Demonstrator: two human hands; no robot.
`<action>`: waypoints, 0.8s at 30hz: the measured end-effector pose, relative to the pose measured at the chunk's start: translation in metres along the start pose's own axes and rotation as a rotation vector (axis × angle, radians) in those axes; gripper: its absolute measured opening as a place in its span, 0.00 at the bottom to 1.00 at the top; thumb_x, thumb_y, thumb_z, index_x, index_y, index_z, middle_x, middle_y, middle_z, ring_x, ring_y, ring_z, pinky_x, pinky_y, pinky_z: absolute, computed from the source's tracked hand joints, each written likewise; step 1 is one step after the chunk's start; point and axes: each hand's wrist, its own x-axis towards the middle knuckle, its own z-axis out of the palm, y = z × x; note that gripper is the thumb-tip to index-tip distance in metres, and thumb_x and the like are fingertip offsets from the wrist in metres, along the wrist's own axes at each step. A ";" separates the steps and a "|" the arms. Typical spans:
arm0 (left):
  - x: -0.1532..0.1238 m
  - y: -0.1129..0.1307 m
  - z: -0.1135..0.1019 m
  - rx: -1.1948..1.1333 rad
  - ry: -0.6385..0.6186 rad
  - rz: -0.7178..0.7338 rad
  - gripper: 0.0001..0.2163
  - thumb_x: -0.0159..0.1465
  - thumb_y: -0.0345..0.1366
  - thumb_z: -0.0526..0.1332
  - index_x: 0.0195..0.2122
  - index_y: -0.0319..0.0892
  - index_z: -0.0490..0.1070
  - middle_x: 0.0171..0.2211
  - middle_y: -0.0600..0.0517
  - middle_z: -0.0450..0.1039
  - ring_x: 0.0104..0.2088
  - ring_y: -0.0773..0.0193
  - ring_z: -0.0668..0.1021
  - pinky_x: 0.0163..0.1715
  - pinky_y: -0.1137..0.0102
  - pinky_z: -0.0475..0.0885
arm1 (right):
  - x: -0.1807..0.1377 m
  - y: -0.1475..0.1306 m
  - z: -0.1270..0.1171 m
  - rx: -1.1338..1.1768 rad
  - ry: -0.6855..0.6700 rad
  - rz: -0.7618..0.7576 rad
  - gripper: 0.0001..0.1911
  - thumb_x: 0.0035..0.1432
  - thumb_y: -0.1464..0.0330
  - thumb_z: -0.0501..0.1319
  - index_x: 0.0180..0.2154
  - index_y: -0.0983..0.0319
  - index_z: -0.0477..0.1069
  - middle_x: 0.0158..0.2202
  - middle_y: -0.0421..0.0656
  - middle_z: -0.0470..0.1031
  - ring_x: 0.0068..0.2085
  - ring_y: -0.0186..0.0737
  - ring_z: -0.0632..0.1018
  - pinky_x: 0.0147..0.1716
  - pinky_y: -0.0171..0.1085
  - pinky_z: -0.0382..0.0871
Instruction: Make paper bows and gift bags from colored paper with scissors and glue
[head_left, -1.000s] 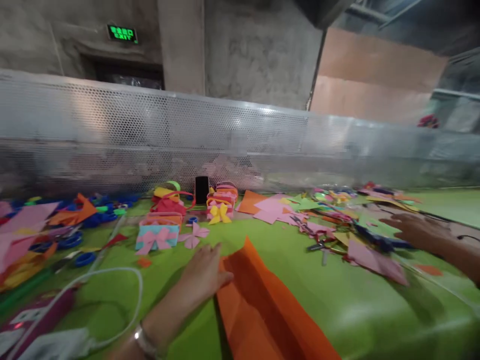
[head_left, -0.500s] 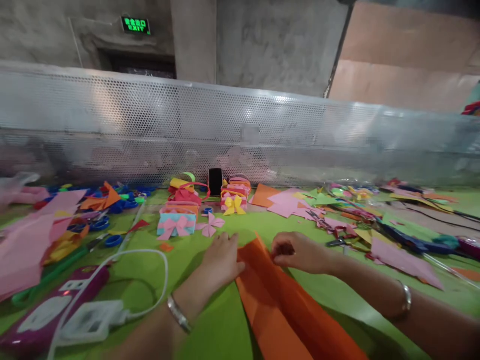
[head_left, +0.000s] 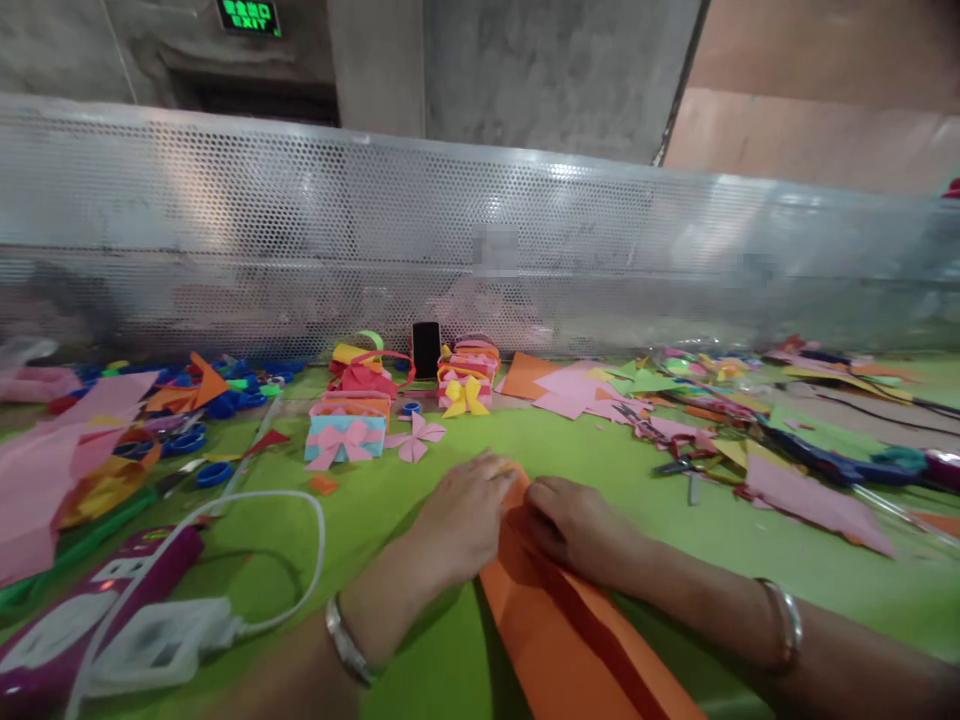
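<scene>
One orange paper sheet [head_left: 570,640] lying folded on the green tabletop [head_left: 675,560] directly in front, two hands on its far tip, one bracelet on each wrist. Left hand [head_left: 465,515] laid flat with fingers together, pressing the tip down; right hand [head_left: 574,525] just beside it, fingers curled and pressed onto the fold. Behind, one pink-bowed box [head_left: 343,438], one black phone [head_left: 426,349] upright against the perforated metal screen [head_left: 300,230], bare concrete wall above.

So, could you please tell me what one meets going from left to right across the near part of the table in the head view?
Purple power strip → white cable loop → left hand → right hand, both pressing on the orange paper → scissors → pink paper sheet.
</scene>
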 end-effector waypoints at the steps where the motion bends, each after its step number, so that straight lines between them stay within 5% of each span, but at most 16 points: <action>1: 0.001 -0.001 0.001 -0.007 -0.031 0.061 0.22 0.62 0.28 0.45 0.57 0.40 0.61 0.61 0.47 0.58 0.62 0.59 0.59 0.61 0.61 0.52 | 0.000 -0.001 0.000 -0.028 -0.016 0.002 0.07 0.56 0.72 0.52 0.35 0.64 0.68 0.34 0.48 0.74 0.35 0.41 0.73 0.33 0.36 0.64; 11: -0.002 -0.006 0.002 0.018 -0.190 0.052 0.24 0.62 0.32 0.46 0.60 0.40 0.56 0.64 0.47 0.52 0.63 0.59 0.56 0.61 0.60 0.51 | 0.000 -0.006 0.004 -0.171 -0.024 -0.024 0.10 0.58 0.75 0.50 0.39 0.65 0.69 0.32 0.48 0.75 0.34 0.43 0.76 0.34 0.38 0.66; 15: -0.005 -0.005 0.002 0.043 -0.177 -0.057 0.28 0.63 0.40 0.48 0.63 0.34 0.47 0.66 0.41 0.42 0.65 0.52 0.48 0.62 0.56 0.45 | 0.000 -0.004 0.008 -0.206 0.049 -0.057 0.15 0.61 0.71 0.50 0.45 0.66 0.70 0.49 0.56 0.71 0.51 0.52 0.71 0.48 0.49 0.63; 20: -0.012 -0.003 -0.006 0.067 -0.196 -0.229 0.36 0.61 0.55 0.46 0.64 0.35 0.45 0.66 0.41 0.36 0.65 0.47 0.40 0.60 0.45 0.37 | -0.001 0.004 0.000 -0.040 -0.142 -0.126 0.27 0.64 0.59 0.44 0.61 0.61 0.54 0.62 0.50 0.56 0.63 0.48 0.55 0.60 0.55 0.44; 24: -0.013 -0.004 -0.005 0.034 -0.215 -0.231 0.34 0.62 0.54 0.44 0.64 0.36 0.46 0.66 0.41 0.38 0.65 0.46 0.42 0.59 0.42 0.38 | 0.000 0.007 -0.012 0.040 -0.252 -0.105 0.28 0.65 0.58 0.40 0.63 0.61 0.51 0.64 0.48 0.52 0.64 0.46 0.53 0.60 0.53 0.45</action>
